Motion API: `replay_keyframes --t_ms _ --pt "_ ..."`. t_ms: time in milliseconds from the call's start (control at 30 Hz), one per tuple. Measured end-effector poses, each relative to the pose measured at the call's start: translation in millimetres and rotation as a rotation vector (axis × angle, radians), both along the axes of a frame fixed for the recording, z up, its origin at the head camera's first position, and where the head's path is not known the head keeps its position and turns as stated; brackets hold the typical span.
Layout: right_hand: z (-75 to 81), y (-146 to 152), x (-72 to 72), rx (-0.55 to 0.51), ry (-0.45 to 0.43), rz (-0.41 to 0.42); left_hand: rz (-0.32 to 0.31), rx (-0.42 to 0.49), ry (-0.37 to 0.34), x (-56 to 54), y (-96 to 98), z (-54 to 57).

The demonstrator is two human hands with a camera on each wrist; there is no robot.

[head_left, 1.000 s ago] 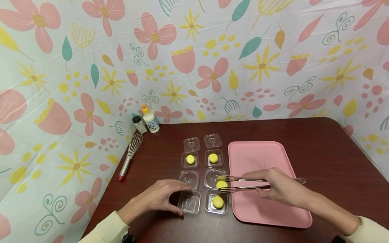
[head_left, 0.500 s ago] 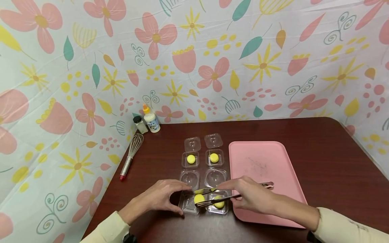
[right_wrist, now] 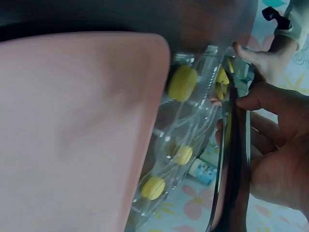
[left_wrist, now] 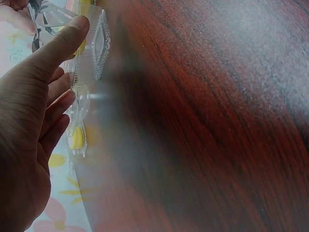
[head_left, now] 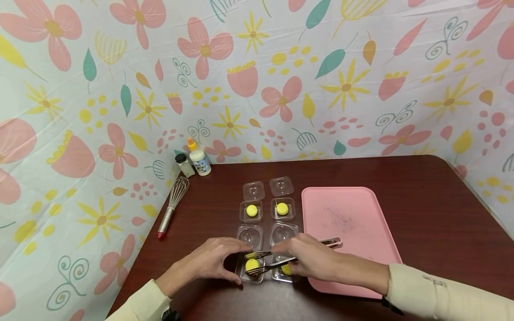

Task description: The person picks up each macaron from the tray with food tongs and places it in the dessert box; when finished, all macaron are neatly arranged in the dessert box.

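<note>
My right hand [head_left: 315, 258] grips metal tongs with fork-shaped ends [head_left: 277, 264]. Between the prongs sits a yellow macaron [head_left: 252, 264], inside the near-left clear plastic container [head_left: 254, 280]. My left hand [head_left: 214, 258] spans that container's left side, index fingertip at the hinge and thumb tip right at the near corner. The near-right container [right_wrist: 186, 59] holds another macaron [right_wrist: 183, 83], partly covered by the right hand in the head view. Two far containers each hold a macaron; the left one [head_left: 251, 210] and the right one [head_left: 282, 208] both show plainly. All lids lie folded back.
A pink tray [head_left: 349, 216] lies right of the containers, under the right forearm. Along the table's left edge lies a whisk [head_left: 172, 207]. An orange-tipped glue bottle [head_left: 201, 162] and a black-capped jar [head_left: 185, 166] stand at the back left, by the floral cloth [head_left: 281, 133].
My right hand has moved left from over the tray, carrying the macaron in the tongs across the near-right container into the near-left one. My left hand has stayed in place.
</note>
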State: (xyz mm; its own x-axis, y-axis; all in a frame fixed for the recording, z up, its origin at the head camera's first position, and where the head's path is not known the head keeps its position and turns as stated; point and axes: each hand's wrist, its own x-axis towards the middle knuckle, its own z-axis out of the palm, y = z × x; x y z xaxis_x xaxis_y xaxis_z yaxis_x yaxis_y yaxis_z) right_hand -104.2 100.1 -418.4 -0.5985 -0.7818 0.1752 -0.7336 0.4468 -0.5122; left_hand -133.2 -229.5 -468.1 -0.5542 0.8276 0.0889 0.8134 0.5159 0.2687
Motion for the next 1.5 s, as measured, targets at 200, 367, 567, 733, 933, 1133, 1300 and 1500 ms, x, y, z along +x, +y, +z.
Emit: replay_keyframes --t_ms 200,367,567,733,933,1133,1300,1500 --pt "2.5 -11 2.0 0.035 -0.007 -0.026 0.000 -0.001 0.008 0.5 -0.4 -0.7" --pt "2.1 -14 3.1 0.043 0.002 -0.042 -0.007 0.011 0.014 -0.2 0.4 -1.8" --pt "2.8 -15 4.0 0.056 0.008 -0.047 -0.010 0.009 0.015 -0.7 0.5 -2.3" --pt "3.8 -14 4.7 0.059 0.024 -0.046 -0.008 0.005 0.015 -0.4 0.3 -2.3" --pt "5.8 -12 4.4 0.044 0.006 -0.038 -0.013 0.009 0.025 -0.3 0.0 -1.4" --pt "14.5 -4 3.9 0.001 -0.055 -0.057 -0.012 0.005 0.033 -0.6 0.4 -1.1" --pt "23.9 8 3.5 -0.026 -0.082 -0.093 -0.020 0.016 0.025 -0.2 -0.1 -1.3" --pt "37.6 31 2.1 -0.051 -0.042 -0.179 -0.026 -0.010 0.043 1.1 -0.9 -0.6"
